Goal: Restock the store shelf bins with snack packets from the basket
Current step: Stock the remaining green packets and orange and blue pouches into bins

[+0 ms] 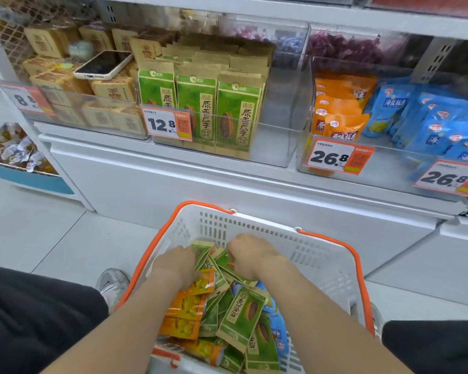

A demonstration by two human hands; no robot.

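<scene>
A white basket (322,255) with orange handles stands on the floor before the shelf, holding several green, orange and blue snack packets. My left hand (177,265) reaches into it and grips green packets (201,252) at the far end of the pile. Beside it, my right hand (250,256) is curled round other green packets (227,265). More green packets (243,314) and orange packets (189,300) lie loose nearer me. On the shelf above, a clear bin (278,109) holds upright green packets (197,109) at its left, with its right part bare.
A phone (103,64) lies on tan boxes in the left bin. To the right, bins hold orange packets (338,109) and blue packets (432,120). Price tags hang on the bin fronts. My shoe (112,283) is left of the basket.
</scene>
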